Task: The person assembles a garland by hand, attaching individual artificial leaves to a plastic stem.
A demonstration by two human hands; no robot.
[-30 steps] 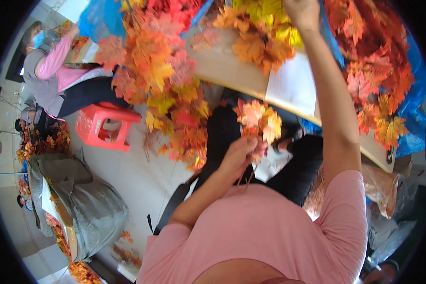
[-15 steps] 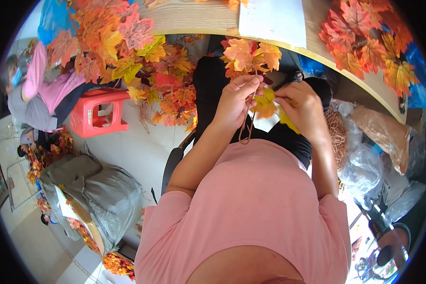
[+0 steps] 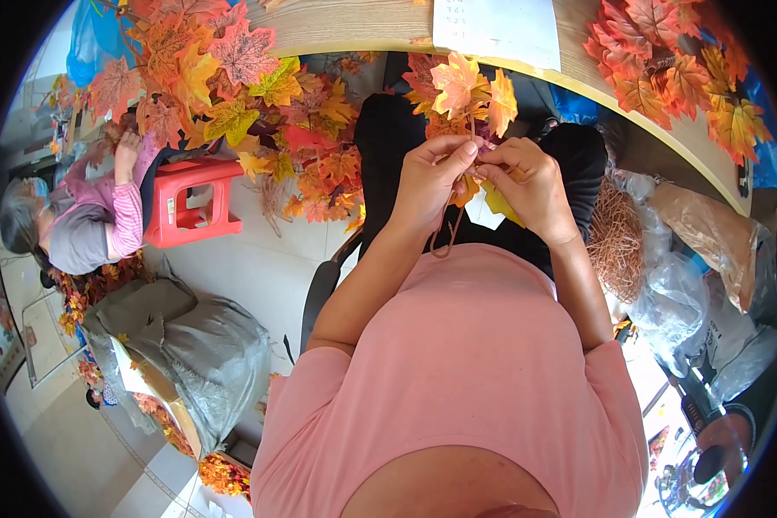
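My left hand (image 3: 427, 181) and my right hand (image 3: 531, 186) meet above my lap, both pinching a small bunch of orange and yellow artificial maple leaves (image 3: 468, 91). A thin brown stem or wire (image 3: 445, 237) dangles below my left fingers. A yellow leaf (image 3: 499, 203) pokes out under my right hand. The leaves fan upward past my fingertips toward the wooden table edge (image 3: 354, 30).
Heaps of artificial leaves (image 3: 233, 95) lie left and on the table at right (image 3: 673, 73). A white sheet of paper (image 3: 496, 26) rests on the table. A red plastic stool (image 3: 190, 203), a grey sack (image 3: 194, 354), a bundle of brown stems (image 3: 617, 242) and a seated person (image 3: 78, 224) surround me.
A second ago my right hand was reaching up to the table's leaves; it has come down to join the left at the bunch. Both hands now work close together.
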